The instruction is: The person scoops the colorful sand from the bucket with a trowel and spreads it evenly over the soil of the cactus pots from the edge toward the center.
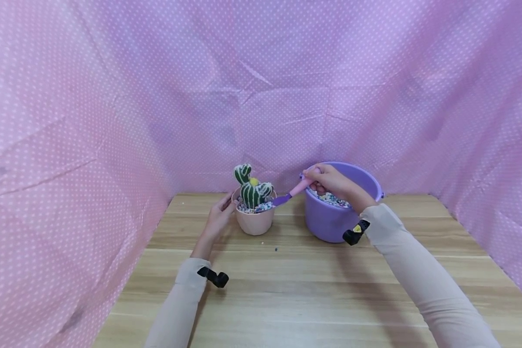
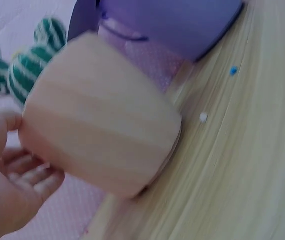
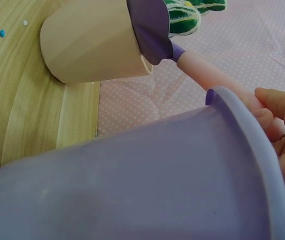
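Observation:
A toy cactus (image 1: 250, 193) with green-and-white striped stems and a yellow flower stands in a pale pink flowerpot (image 1: 255, 223), among small multicoloured pebbles. My left hand (image 1: 219, 216) holds the pot at its left side, thumb near the rim and fingers round the side, as the left wrist view shows. My right hand (image 1: 329, 180) grips the pink handle of a small trowel (image 1: 301, 186) above the bucket's left rim. The trowel's purple blade (image 3: 151, 31) lies tilted over the pot's right rim, beside the cactus. A purple bucket (image 1: 330, 224) stands right of the pot, with similar pebbles (image 1: 330, 198) inside.
The wooden table (image 1: 287, 299) bears a few stray pebbles in front of the pot, among them a blue one (image 2: 234, 70) and a white one (image 2: 203, 117). Pink dotted cloth (image 1: 278, 96) hangs behind and at both sides.

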`<state>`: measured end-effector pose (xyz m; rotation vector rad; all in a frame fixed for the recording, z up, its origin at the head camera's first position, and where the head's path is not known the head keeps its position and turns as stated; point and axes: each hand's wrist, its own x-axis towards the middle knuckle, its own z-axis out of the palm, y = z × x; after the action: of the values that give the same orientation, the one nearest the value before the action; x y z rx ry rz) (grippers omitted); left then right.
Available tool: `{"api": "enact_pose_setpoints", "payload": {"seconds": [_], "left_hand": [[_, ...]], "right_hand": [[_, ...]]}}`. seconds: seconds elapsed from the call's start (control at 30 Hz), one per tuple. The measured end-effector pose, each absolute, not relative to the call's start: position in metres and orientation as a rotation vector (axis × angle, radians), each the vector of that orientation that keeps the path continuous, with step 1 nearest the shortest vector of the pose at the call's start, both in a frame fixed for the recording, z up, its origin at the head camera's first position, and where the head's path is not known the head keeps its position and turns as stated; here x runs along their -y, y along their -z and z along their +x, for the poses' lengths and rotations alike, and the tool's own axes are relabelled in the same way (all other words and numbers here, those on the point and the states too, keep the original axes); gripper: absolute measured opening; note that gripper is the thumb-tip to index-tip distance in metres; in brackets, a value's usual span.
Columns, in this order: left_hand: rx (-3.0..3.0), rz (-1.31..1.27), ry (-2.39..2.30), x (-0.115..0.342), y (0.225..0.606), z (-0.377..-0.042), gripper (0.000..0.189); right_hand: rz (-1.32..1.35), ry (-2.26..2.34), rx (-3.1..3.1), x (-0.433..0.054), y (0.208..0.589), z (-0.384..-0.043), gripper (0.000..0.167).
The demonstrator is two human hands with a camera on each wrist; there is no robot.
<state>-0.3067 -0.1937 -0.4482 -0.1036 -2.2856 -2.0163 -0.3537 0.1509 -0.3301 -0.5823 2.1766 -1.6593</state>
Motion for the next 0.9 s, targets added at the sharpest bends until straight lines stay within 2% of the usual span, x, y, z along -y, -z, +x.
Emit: {"api": "enact_pose_setpoints", "payload": {"seconds": [0.2, 0.4, 0.9], "left_hand": [[2.268, -0.115, 1.969, 0.188, 0.449, -0.303, 0.059], [2.284, -0.149, 1.981, 0.190, 0.445, -0.308, 0.059], [2.211, -0.175, 2.063, 0.187, 0.440, -0.313, 0.059]], "right_hand": [[-0.583, 1.641, -2.200, -0.151, 0.331, -0.354, 0.040], [-0.567, 1.651, -2.209, -0.150, 0.329, -0.358, 0.034], [-0.564, 1.640, -2.206, -0.148, 0.328, -0.361, 0.039]]}}
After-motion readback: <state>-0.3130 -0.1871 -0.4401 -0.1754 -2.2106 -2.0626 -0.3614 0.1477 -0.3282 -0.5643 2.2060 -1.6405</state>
